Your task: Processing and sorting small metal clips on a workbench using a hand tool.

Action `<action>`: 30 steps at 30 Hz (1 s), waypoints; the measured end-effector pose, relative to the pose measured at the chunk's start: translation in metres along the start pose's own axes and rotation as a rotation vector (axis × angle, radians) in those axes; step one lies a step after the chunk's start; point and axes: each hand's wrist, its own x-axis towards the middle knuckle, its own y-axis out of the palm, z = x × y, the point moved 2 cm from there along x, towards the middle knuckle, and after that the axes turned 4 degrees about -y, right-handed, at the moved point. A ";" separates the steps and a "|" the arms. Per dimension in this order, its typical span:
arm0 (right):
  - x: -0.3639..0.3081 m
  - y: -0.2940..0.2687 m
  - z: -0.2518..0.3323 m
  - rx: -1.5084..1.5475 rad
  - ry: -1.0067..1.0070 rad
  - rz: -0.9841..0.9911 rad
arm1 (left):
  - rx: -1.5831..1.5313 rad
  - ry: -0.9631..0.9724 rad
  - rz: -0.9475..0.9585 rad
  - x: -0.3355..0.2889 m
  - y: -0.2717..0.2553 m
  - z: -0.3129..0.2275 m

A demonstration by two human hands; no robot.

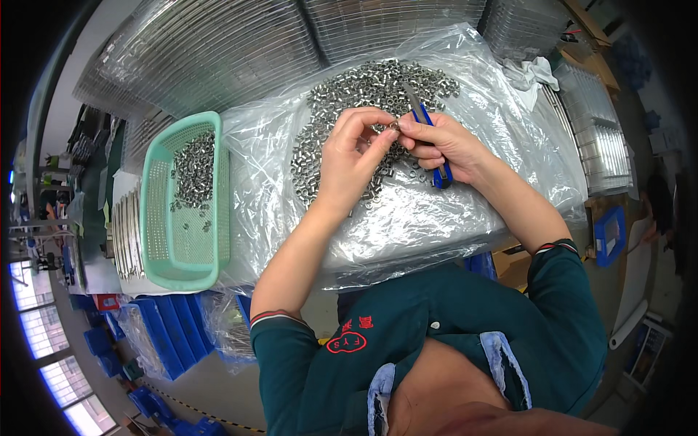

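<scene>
My left hand (354,155) pinches a small metal ring (394,126) between thumb and forefinger. My right hand (452,147) meets it there, its thumb and forefinger at the same ring. Against the right palm lies a blue utility knife (440,174), held by the curled fingers, with its blade (412,97) out and pointing away from me. Beneath and beyond both hands spreads a pile of small shiny metal rings (378,81) on clear plastic sheeting (262,182). Which fingers bear on the ring is partly hidden.
A green plastic basket (221,240) holding more small metal parts stands left of the pile. Stacked clear plastic trays (218,54) line the back, with more trays (600,138) at the right. Blue bins (171,334) sit below the table at left. A white cloth (534,73) lies back right.
</scene>
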 end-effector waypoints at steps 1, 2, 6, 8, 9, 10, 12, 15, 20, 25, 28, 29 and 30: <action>0.000 0.000 0.000 0.016 0.012 -0.002 | 0.008 0.022 -0.011 0.000 0.000 0.000; 0.000 0.000 0.000 0.016 0.012 -0.002 | 0.016 0.044 -0.023 0.000 0.000 0.000; 0.001 -0.001 -0.001 0.066 0.033 0.016 | 0.059 0.039 -0.001 0.001 0.001 -0.001; 0.001 -0.001 -0.001 0.073 0.030 0.020 | -0.027 0.036 -0.007 0.001 0.003 0.004; 0.000 0.001 -0.001 0.078 0.035 0.026 | -0.027 0.036 -0.008 0.000 0.003 0.004; 0.000 0.001 -0.001 0.084 0.038 0.031 | 0.043 0.117 -0.040 0.000 0.002 0.002; 0.000 0.000 -0.002 0.099 0.047 0.034 | 0.113 0.199 -0.071 0.000 0.003 -0.002; 0.000 0.001 -0.002 0.102 0.046 0.036 | 0.159 0.165 -0.074 -0.002 0.004 -0.005; 0.000 0.001 -0.001 0.068 0.012 0.021 | 0.073 0.115 -0.056 -0.002 0.004 -0.004; 0.001 -0.003 -0.002 0.092 0.039 0.046 | 0.097 0.143 -0.045 -0.001 0.003 -0.003; 0.001 -0.002 -0.001 0.099 0.045 0.024 | 0.080 0.116 -0.033 -0.001 0.002 -0.003; 0.001 -0.003 -0.001 0.099 0.045 0.025 | 0.064 0.091 -0.023 -0.001 0.002 -0.004; 0.002 -0.003 -0.002 0.108 0.050 0.027 | 0.064 0.091 -0.023 -0.001 0.002 -0.004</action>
